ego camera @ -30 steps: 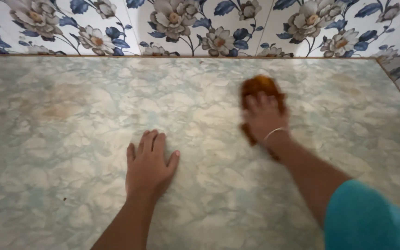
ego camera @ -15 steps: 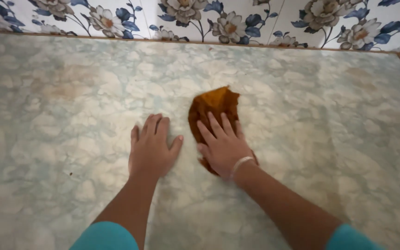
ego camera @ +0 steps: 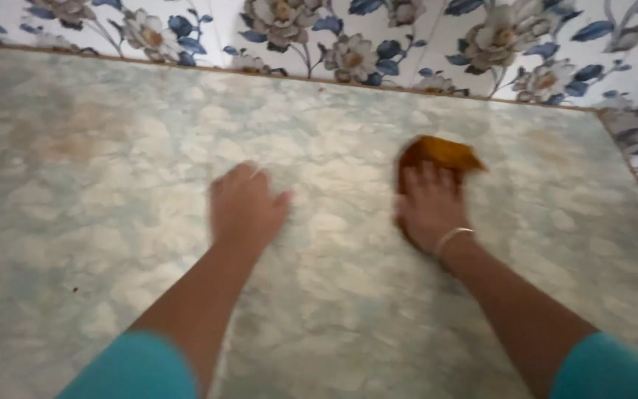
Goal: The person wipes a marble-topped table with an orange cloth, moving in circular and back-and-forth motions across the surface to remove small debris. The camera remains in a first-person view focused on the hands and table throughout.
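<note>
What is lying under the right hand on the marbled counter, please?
An orange-brown cloth lies flat under the right hand, its far end showing past the fingers. The palm covers the rest, so its full shape stays hidden.

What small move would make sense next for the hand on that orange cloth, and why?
Probably a sweep back leftward across the counter. The right hand presses flat on the orange cloth, close to the flowered wall, while brownish stains show on the far left. The left hand rests flat between them.
</note>
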